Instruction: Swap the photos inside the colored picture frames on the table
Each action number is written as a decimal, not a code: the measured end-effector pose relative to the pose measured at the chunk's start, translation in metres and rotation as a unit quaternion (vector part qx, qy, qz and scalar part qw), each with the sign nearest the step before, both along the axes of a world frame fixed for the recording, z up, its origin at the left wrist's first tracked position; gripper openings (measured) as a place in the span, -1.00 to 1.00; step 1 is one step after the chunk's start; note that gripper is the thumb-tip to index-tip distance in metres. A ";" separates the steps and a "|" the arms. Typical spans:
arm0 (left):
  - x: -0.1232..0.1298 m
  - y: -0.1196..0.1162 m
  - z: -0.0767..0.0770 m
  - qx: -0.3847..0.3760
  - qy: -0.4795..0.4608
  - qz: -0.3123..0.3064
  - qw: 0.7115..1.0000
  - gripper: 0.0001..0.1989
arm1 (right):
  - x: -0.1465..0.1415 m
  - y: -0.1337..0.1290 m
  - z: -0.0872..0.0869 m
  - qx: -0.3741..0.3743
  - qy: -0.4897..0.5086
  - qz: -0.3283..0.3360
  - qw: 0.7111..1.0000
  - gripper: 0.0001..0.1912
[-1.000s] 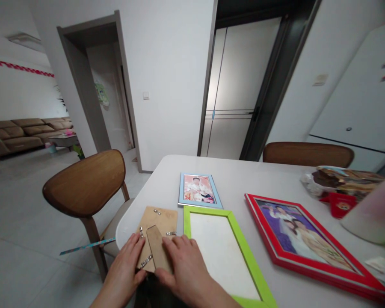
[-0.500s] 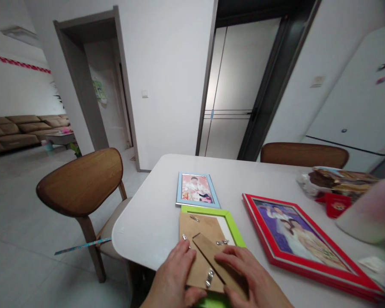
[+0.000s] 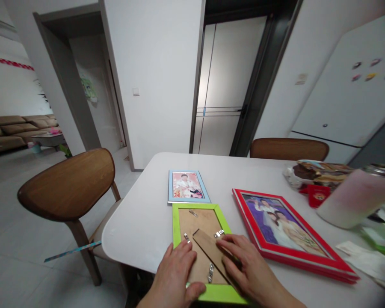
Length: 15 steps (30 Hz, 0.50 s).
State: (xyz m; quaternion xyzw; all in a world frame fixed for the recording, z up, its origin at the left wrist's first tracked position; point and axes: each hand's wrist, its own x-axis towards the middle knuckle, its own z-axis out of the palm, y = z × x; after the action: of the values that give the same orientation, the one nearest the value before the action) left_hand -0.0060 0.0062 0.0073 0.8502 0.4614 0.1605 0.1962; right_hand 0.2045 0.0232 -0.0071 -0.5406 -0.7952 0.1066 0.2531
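A green frame (image 3: 223, 292) lies face down at the table's near edge. Its brown backing board (image 3: 200, 218) sits inside the frame and carries metal clips and a stand leg (image 3: 208, 246). My left hand (image 3: 176, 273) rests on the left side of the board and frame, fingers spread. On the right, my right hand (image 3: 252, 267) lies over the stand leg and the frame's right side, fingertips near a clip (image 3: 218, 233). Just beyond the green frame is a blue frame (image 3: 188, 187) with a picture. A red frame (image 3: 285, 229) with a picture lies to the right.
The white table (image 3: 134, 231) holds a pink and white tumbler (image 3: 353, 199), a red packet (image 3: 317, 195), plastic bags (image 3: 327, 171) and tissue (image 3: 365, 261) at the right. Wooden chairs stand at left (image 3: 70, 184) and behind (image 3: 288, 149).
The backing board, earlier offset to the left over the green frame, now sits within its opening. Both hands remain on it. The view has shifted right, showing more of the tumbler.
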 end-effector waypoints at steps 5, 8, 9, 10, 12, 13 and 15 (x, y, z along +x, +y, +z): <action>-0.005 -0.001 -0.008 0.002 0.020 -0.039 0.999 -0.27 | 0.001 0.025 0.001 0.015 -0.063 -0.065 0.996 -0.71; -0.003 -0.001 -0.007 -0.005 0.017 -0.025 1.000 -0.30 | 0.001 0.031 -0.001 0.011 -0.068 -0.061 0.996 -0.74; -0.002 -0.001 -0.006 -0.007 0.012 -0.020 1.000 -0.31 | 0.000 0.031 -0.001 0.012 -0.065 -0.060 0.996 -0.75; -0.002 -0.001 -0.005 -0.011 0.008 -0.016 1.000 -0.31 | 0.000 0.031 -0.002 0.012 -0.062 -0.060 0.996 -0.76; -0.001 -0.002 -0.003 -0.019 0.004 -0.008 1.000 -0.32 | 0.000 0.030 -0.004 0.014 -0.056 -0.059 0.997 -0.77; -0.001 -0.002 -0.003 -0.023 0.004 -0.004 1.000 -0.33 | 0.000 0.030 -0.004 0.015 -0.053 -0.059 0.997 -0.78; -0.001 -0.003 -0.004 -0.026 0.002 0.000 1.000 -0.32 | 0.000 0.030 -0.006 0.018 -0.050 -0.059 0.997 -0.79</action>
State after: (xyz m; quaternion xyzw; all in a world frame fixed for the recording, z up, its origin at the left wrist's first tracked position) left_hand -0.0067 0.0035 0.0036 0.8454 0.4654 0.1467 0.2171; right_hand 0.2047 0.0530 -0.0127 -0.5869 -0.7751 0.0498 0.2285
